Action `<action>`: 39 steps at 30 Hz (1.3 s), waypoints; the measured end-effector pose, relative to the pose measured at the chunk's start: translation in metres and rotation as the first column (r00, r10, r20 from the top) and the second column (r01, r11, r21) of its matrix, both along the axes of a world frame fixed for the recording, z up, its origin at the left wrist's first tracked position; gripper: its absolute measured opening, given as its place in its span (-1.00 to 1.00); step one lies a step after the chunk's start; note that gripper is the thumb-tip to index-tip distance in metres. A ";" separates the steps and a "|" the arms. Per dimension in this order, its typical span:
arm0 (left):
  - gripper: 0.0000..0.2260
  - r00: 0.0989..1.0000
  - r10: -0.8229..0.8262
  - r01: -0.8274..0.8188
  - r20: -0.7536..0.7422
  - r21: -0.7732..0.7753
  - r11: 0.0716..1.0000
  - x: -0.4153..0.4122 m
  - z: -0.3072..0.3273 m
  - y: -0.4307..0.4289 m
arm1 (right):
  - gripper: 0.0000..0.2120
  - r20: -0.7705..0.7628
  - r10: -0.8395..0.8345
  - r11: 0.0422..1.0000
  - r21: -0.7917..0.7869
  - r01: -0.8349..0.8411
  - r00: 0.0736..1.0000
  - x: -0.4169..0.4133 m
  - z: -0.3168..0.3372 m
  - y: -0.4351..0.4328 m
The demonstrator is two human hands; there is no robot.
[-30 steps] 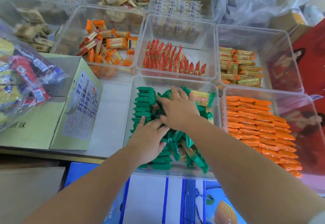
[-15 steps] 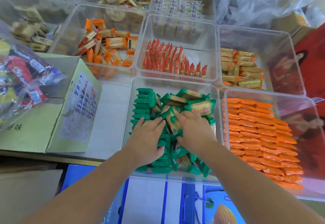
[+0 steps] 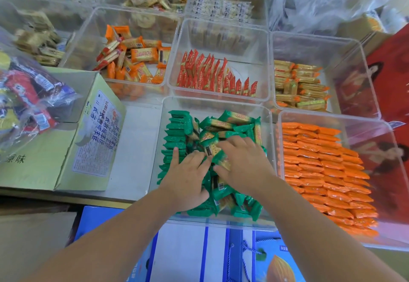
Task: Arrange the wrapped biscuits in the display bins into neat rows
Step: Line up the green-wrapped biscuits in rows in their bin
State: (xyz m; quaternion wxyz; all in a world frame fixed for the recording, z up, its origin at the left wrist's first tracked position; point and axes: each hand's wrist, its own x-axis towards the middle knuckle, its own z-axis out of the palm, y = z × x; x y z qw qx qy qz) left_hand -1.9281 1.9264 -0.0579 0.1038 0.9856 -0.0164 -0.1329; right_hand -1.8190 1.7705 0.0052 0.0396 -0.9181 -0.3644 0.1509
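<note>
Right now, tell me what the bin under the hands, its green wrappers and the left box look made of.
Bin: clear rigid plastic, perhaps acrylic; see-through glossy walls. Green wrappers: thin shiny plastic film, likely; glints and crimped ends. Box: matt printed cardboard; folded flap edges.

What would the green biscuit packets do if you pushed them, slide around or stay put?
The green biscuit packets look glossy, so they would probably slide over each other easily. The loose heap seems likely to shift. Biscuits show through the wrappers, so hard pressing might crack them.
</note>
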 end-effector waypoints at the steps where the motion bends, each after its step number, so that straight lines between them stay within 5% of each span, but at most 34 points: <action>1: -0.28 1.000 -0.007 0.008 0.015 -0.004 1.000 -0.001 -0.001 0.000 | -0.54 0.062 0.050 0.999 0.012 -0.051 0.997 0.004 -0.002 0.010; 3: -0.31 1.000 -0.019 0.020 0.022 -0.024 1.000 -0.003 -0.002 0.001 | -0.64 0.110 0.190 0.982 -0.021 -0.189 0.976 0.010 -0.009 0.032; 6: -0.32 0.999 -0.036 0.037 0.026 -0.036 0.999 -0.005 -0.002 0.006 | -0.59 -0.040 0.366 0.915 -0.169 -0.367 0.930 0.020 -0.025 0.051; 18: -0.40 0.991 -0.030 0.034 0.133 -0.026 0.999 -0.014 -0.005 0.012 | -0.57 -0.048 0.542 0.745 -0.436 -0.505 0.839 0.032 0.004 0.014; 28: -0.38 0.995 -0.020 0.027 0.095 -0.072 0.997 -0.014 -0.007 0.011 | -0.65 0.012 0.400 0.889 -0.251 -0.384 0.917 0.040 0.008 0.049; 34: -0.38 0.996 -0.018 0.023 0.087 -0.056 0.998 -0.013 -0.001 0.010 | -0.40 -0.093 0.280 0.829 -0.477 -0.290 0.955 0.044 -0.029 0.082; 39: -0.34 0.998 -0.007 0.010 0.070 -0.050 0.999 -0.014 0.003 0.010 | -0.33 -0.074 0.272 0.864 -0.421 -0.277 0.959 0.050 -0.040 0.084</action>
